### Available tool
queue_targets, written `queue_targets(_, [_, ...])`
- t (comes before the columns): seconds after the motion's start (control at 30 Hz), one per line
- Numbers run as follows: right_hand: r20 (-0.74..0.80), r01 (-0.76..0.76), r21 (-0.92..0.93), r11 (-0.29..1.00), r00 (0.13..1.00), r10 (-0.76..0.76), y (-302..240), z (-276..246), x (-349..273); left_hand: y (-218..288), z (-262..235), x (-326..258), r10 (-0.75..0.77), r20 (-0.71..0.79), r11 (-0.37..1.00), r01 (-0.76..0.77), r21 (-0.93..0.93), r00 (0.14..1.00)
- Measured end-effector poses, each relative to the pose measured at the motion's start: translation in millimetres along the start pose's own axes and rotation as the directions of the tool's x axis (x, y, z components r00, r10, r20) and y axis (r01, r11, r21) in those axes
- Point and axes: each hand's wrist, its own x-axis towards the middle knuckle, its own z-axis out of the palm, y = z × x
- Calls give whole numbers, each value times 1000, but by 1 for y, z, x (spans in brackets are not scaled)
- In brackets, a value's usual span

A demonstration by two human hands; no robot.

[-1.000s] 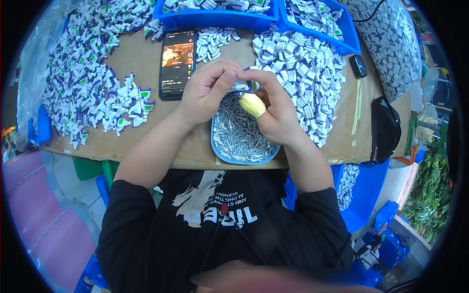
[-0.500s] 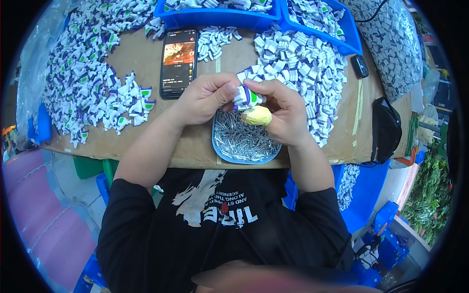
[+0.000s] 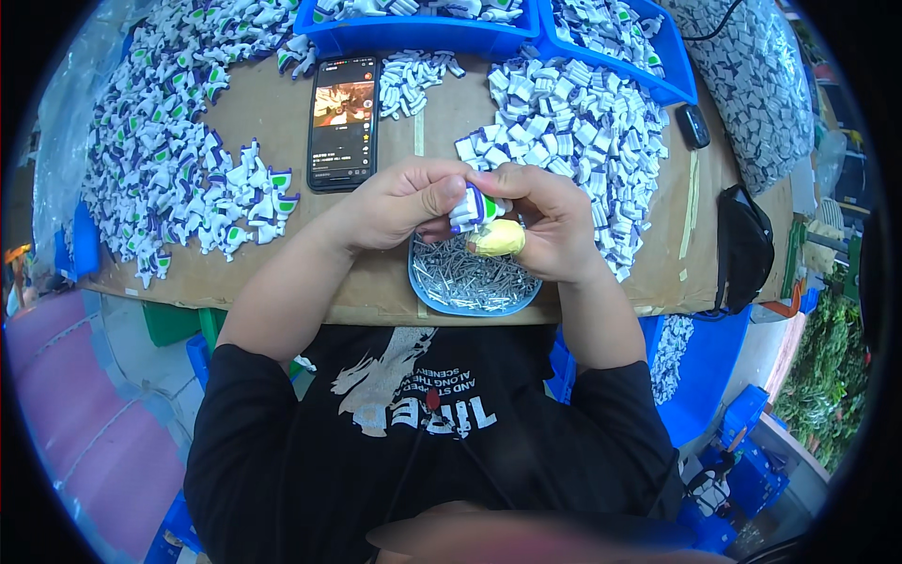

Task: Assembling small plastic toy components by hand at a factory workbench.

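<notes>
Between both hands, above a small blue tray (image 3: pixel 429 299) of short metal pins (image 3: pixel 474 273), is a small white, purple and green plastic toy part (image 3: pixel 476 205). My left hand (image 3: pixel 399 202) pinches its left side with thumb and fingers. On the other side my right hand (image 3: pixel 556 221) grips it, one digit wrapped in a yellow covering (image 3: pixel 498 238). The fingers hide part of the piece, and whether a pin is in it I cannot make out.
Joined white, purple and green toy parts (image 3: pixel 188 179) spread over the left of the brown table. White pieces (image 3: pixel 573 122) heap at the right, near blue bins (image 3: pixel 423 38). A phone (image 3: pixel 343 122), a black car key (image 3: pixel 692 127), a black face mask (image 3: pixel 742 249) and a bulging clear bag (image 3: pixel 752 103) lie around.
The toy part has turned and tilted slightly between my fingers. My two hands have shifted a little lower, with the fingertips closer together at its top. The phone's picture has changed.
</notes>
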Motion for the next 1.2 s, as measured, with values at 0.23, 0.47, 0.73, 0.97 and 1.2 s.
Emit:
queue_targets(0.23, [43, -144, -83, 986, 988, 148, 0, -5, 3, -7, 7, 6, 13, -143, 1000, -10, 23, 990])
queue_targets(0.47, [54, -5, -70, 998, 999, 9, 3, 1, 4, -6, 8, 6, 76, -142, 980, -47, 194, 987])
queue_targets(0.73, [-31, -39, -188, 981, 999, 34, 2, 3, 5, -5, 8, 7, 153, -202, 962, -99, 255, 967])
queue_targets(0.97, [-29, 137, -647, 750, 979, -204, 4, 6, 13, -1, -4, 3, 143, -291, 853, 31, 522, 946])
queue_targets(1.2, [-168, 0, -377, 926, 983, -69, -2, 3, 8, -5, -2, 8, 536, -214, 703, -291, 649, 817])
